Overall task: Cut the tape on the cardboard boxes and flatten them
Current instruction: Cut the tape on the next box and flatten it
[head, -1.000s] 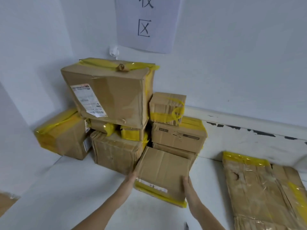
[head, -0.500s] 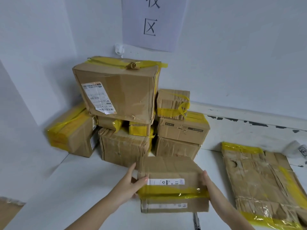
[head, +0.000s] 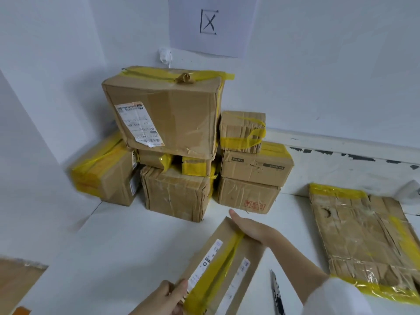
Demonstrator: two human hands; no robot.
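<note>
A small cardboard box (head: pixel 223 267) sealed with a yellow tape strip along its top lies diagonally on the white table in front of me. My left hand (head: pixel 169 296) grips its near end, thumb on the top edge. My right hand (head: pixel 252 228) lies with straight fingers against the box's far end. A utility knife (head: pixel 277 292) lies on the table just right of the box, under my right forearm. A flattened box (head: pixel 363 242) with yellow tape lies at the right.
A pile of taped cardboard boxes (head: pixel 168 119) stands in the corner against the white wall, with a large labelled one on top. A paper sign (head: pixel 210 23) hangs on the wall above. The table's left edge (head: pixel 52 264) runs near a brown floor.
The small box came off the pile toward me and has been turned so that it lies diagonally. My right hand moved to its far end, my left to its near end.
</note>
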